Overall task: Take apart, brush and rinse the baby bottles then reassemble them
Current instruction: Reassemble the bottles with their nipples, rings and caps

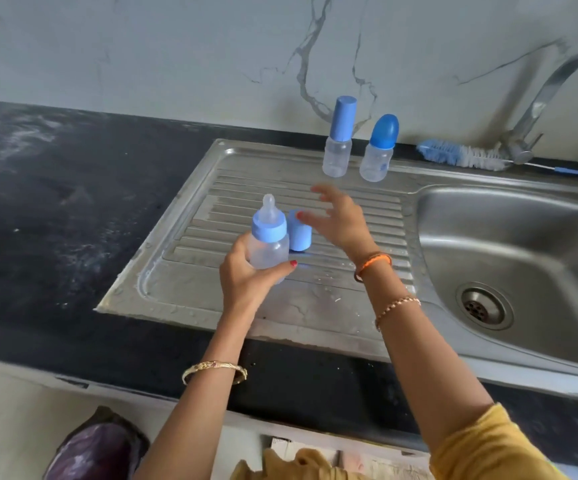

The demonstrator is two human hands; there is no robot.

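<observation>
My left hand point(246, 271) grips a clear baby bottle point(269, 249) with a light blue collar and a bare silicone teat, held upright over the steel draining board point(190, 278). Just behind it a light blue cap point(300, 231) stands on the board. My right hand point(341, 220) hovers beside the cap with its fingers spread, holding nothing. Two more capped bottles stand at the board's far edge: one with a tall cylindrical blue cap point(339, 138) and one with a rounded darker blue cap point(379, 150).
A blue and white bottle brush point(467, 155) lies behind the sink basin point(509, 244), next to the tap point(537, 112). Dark countertop point(55, 209) stretches to the left. The marble wall rises behind.
</observation>
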